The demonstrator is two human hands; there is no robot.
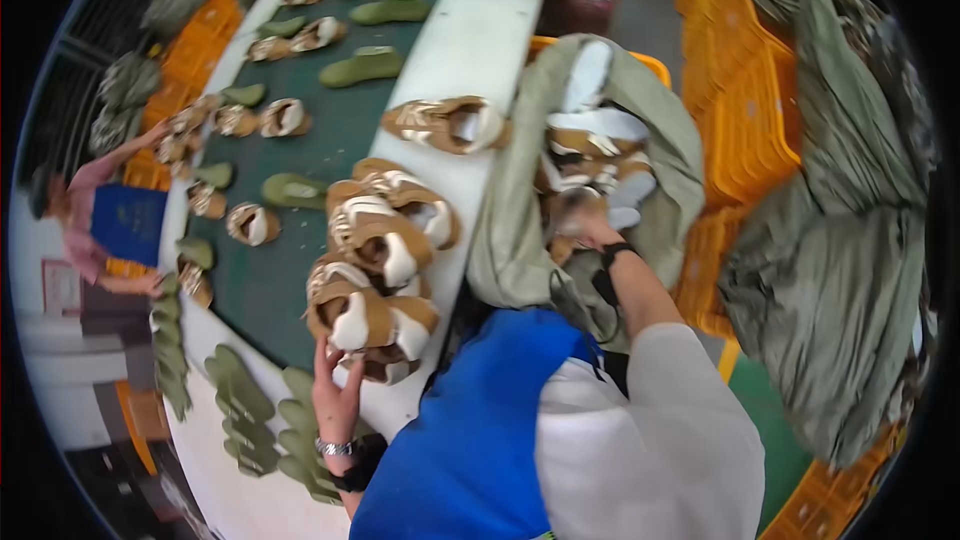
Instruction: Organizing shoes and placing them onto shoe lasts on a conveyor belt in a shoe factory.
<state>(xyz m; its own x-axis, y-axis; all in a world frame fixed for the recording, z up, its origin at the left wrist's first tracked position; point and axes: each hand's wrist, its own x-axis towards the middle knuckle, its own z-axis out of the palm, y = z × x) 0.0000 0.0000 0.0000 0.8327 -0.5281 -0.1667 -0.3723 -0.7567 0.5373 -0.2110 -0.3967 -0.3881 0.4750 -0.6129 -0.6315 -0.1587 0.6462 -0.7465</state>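
My left hand (337,400), with a watch on the wrist, reaches to the near end of a pile of tan-and-white shoe uppers (375,240) on the white table edge. Its fingers are apart and touch the lowest shoe of the pile. My right hand (597,231) is down inside a crate lined with grey-green cloth (665,140). Tan shoes with pale soles (600,130) lie in it, close around that hand. Its fingers are blurred and partly hidden among the shoes. One more tan-and-white shoe (450,125) sits apart on the white edge, beyond the pile.
A dark green conveyor belt (340,120) carries shoes and green foot-shaped forms (362,67). More green forms (235,400) lie on the white surface at the near left. Across the belt a co-worker (110,200) handles shoes. Stacked orange crates (740,100) and draped cloth (850,210) stand at the right.
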